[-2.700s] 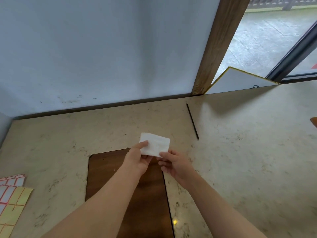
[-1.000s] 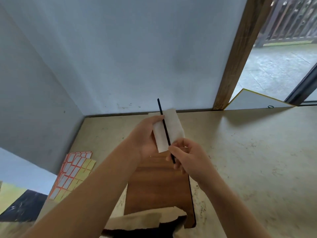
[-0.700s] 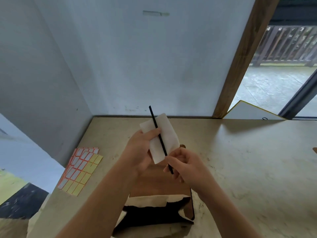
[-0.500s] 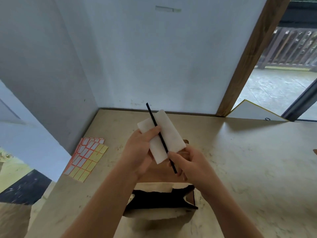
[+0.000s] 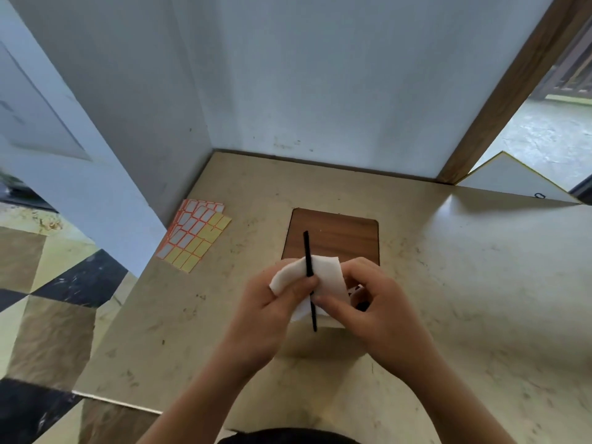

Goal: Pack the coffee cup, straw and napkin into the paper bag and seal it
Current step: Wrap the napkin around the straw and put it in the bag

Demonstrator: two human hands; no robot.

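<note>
My left hand pinches a white folded napkin with a thin black straw laid across it, thumb pressing the straw down. My right hand grips the straw's lower part and the napkin's lower edge. Both hands hover right over the brown paper bag, which stands on the table and is mostly hidden beneath them. A sliver of its dark opening shows beside my right fingers. No coffee cup is visible.
A wooden board lies on the beige marble table just behind the bag. Sheets of orange and yellow label stickers lie at the left by the wall. A white panel with a yellow edge leans at the far right.
My view has tilted downward. Both hands have lowered the napkin and straw from in front of the wall to just above the bag's opening, and the napkin is more bent.
</note>
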